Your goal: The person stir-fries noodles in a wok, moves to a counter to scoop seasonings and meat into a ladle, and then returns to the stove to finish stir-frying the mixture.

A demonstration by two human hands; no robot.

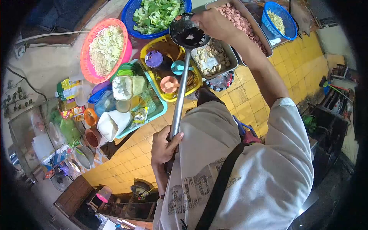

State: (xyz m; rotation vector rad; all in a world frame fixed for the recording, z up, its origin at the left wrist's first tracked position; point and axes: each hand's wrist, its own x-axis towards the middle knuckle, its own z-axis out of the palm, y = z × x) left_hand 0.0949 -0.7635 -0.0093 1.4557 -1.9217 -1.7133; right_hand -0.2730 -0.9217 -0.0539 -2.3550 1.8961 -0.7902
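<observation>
My left hand (165, 147) is wrapped round the metal handle of a long ladle (181, 92). The ladle's dark, wide bowl (188, 32) is up over the front of the food containers, with a few bits of food in it. At the bowl's right rim is my right hand (212, 25), its fingers bent down over the inside; whatever they hold is too small to make out. Beneath and beside the bowl are a metal tray of sliced pale pieces (214, 57) and a yellow basin (147, 46) with small lidded containers.
A blue basket (126, 17) of chopped greens, a pink basket (85, 57) of shredded cabbage, a tray of sliced sausage (245, 23) and a small blue basket (289, 32) stand along the back. A teal tray (155, 111) with bags and jars is at the left.
</observation>
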